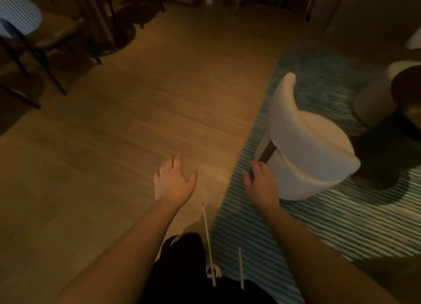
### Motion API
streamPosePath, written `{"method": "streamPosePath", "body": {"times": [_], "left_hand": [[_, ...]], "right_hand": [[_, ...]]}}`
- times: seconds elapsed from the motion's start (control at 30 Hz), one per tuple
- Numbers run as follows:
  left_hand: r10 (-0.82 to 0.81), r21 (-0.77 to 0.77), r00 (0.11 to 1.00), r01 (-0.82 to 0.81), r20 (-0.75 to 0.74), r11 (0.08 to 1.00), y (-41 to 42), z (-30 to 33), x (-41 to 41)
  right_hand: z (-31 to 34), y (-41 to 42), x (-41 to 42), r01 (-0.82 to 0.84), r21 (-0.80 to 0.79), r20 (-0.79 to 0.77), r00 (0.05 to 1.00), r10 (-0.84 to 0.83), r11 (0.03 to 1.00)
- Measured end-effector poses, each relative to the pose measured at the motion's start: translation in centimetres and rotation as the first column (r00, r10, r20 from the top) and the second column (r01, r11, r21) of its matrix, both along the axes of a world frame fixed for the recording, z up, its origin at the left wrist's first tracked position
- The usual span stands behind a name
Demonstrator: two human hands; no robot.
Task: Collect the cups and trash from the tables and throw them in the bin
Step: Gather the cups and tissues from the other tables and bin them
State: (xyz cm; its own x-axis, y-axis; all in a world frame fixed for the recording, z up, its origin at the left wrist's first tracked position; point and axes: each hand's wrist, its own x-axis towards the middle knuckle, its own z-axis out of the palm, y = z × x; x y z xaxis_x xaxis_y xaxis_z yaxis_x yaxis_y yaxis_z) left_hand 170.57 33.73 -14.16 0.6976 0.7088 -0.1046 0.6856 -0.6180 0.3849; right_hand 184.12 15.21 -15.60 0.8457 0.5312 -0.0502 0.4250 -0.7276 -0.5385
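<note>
Both of my hands hang in front of me over the floor and hold nothing. My left hand (174, 181) is over the wooden floor with its fingers spread. My right hand (260, 182) is over the edge of the striped rug, fingers loosely curled, just left of a white round chair. No cup, trash or bin shows in this blurred, dim view. A dark round table (407, 94) stands at the right edge, and what lies on it is cut off.
A white upholstered chair (307, 144) stands on a blue-and-white striped rug (341, 224) at the right. Dark-legged chairs (45, 43) and a table base (120, 34) fill the upper left. Wooden floor (159, 87) runs between them. Two white drawstrings (208, 242) dangle from my dark clothing.
</note>
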Motion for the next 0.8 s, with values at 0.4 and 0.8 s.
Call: {"method": "streamPosePath", "body": {"times": [0.4, 0.8], "left_hand": [[-0.078, 0.035, 0.996, 0.076, 0.052, 0.996, 26.3, -1.8, 36.0], [-0.202, 0.004, 0.979, 0.202, 0.030, 0.979, 45.3, -1.1, 70.3]], "right_hand": [[-2.9, 23.7, 33.6, 0.052, -0.043, 0.012, 0.999, -0.051, 0.998], [-2.2, 41.7, 66.6, 0.190, -0.072, 0.030, 0.982, -0.189, 0.979]]}}
